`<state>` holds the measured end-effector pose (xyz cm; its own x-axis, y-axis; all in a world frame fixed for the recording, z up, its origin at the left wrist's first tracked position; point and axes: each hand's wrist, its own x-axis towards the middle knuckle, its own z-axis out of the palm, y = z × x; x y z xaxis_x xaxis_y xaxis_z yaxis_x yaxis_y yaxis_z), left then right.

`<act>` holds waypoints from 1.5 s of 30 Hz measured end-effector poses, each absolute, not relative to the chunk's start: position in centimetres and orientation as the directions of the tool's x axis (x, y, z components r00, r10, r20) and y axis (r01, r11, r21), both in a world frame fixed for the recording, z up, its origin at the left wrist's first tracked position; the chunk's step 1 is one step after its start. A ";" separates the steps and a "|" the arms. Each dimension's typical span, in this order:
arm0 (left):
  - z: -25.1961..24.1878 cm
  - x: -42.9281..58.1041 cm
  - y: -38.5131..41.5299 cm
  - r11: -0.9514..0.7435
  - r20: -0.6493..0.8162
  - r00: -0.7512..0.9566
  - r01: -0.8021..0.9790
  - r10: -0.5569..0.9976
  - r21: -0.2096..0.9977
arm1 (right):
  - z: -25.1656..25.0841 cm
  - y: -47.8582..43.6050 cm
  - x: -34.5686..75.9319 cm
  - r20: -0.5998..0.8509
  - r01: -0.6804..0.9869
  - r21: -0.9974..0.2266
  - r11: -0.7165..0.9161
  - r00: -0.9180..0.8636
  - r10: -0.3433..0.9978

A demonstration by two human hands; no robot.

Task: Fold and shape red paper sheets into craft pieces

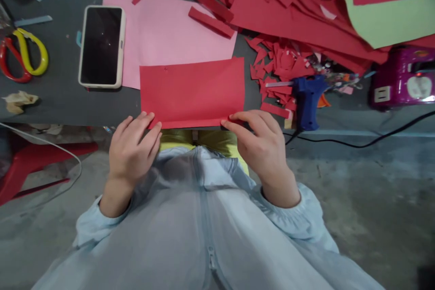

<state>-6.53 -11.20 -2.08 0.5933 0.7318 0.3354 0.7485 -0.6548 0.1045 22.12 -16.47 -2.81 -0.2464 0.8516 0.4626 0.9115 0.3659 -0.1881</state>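
A red sheet of paper lies at the table's near edge, directly in front of me. Along its near side runs a narrow strip that looks folded up. My left hand grips the sheet's near left corner, fingertips pressed together on the strip. At the near right corner my right hand pinches the same strip between thumb and fingers. Under the red sheet's far side is a larger pink sheet, partly covered.
A phone lies left of the red sheet, with scissors farther left. On the right are red paper scraps, a blue glue gun with a black cord, and a purple device. Red and green sheets are piled behind.
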 end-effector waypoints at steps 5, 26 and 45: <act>-2.3 -7.3 -11.7 -0.681 0.303 0.634 0.728 0.712 0.078 | -3.1 -17.1 22.1 0.452 0.913 -0.244 0.327 -0.191 0.871; -2.8 -9.3 -11.7 -0.693 0.369 0.618 0.712 0.694 0.113 | -2.9 -17.6 22.4 0.473 0.909 -0.271 0.316 -0.160 0.866; -2.7 -9.4 -11.5 -0.657 0.410 0.562 0.741 0.719 0.137 | -2.6 -17.8 22.6 0.431 0.899 -0.321 0.296 -0.140 0.891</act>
<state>-9.38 -11.54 -2.73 0.5617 0.7188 0.4097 0.7410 -0.6573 0.1373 22.62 -17.76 -2.60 -0.1398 0.8913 0.4313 0.8994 0.2964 -0.3211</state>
